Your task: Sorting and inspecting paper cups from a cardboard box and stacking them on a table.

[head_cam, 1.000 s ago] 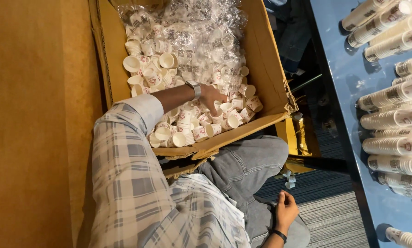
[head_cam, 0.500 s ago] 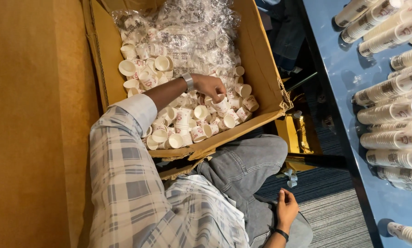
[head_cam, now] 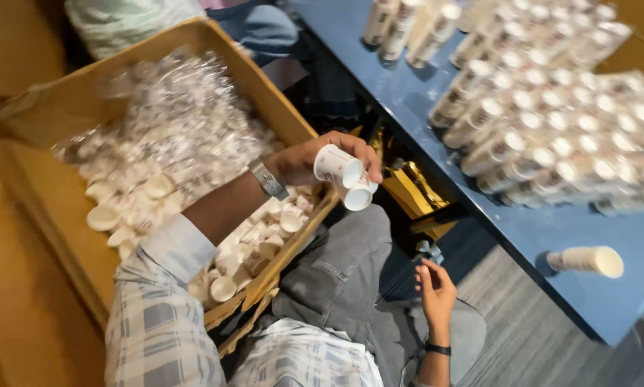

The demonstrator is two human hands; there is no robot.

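Observation:
My left hand [head_cam: 315, 161], with a grey watch on its wrist, is lifted over the near corner of a cardboard box [head_cam: 64, 115] and grips two small white paper cups [head_cam: 345, 175] lying sideways. Inside the box lie several loose paper cups [head_cam: 132, 208] and clear plastic bags [head_cam: 186, 122] of more cups. My right hand [head_cam: 435, 290], with a black band on its wrist, hovers over my grey trouser knee [head_cam: 343, 276], fingers loosely apart and holding nothing.
A blue table [head_cam: 523, 222] at the right carries several stacks of paper cups [head_cam: 551, 115] lying in rows, and one short stack [head_cam: 587, 260] near its front edge. Grey striped floor [head_cam: 523, 337] lies below. A small dark object [head_cam: 426, 251] sits by my right fingertips.
My left hand has come up out of the box with two cups and moved toward the table. The view has swung, so the table looks closer.

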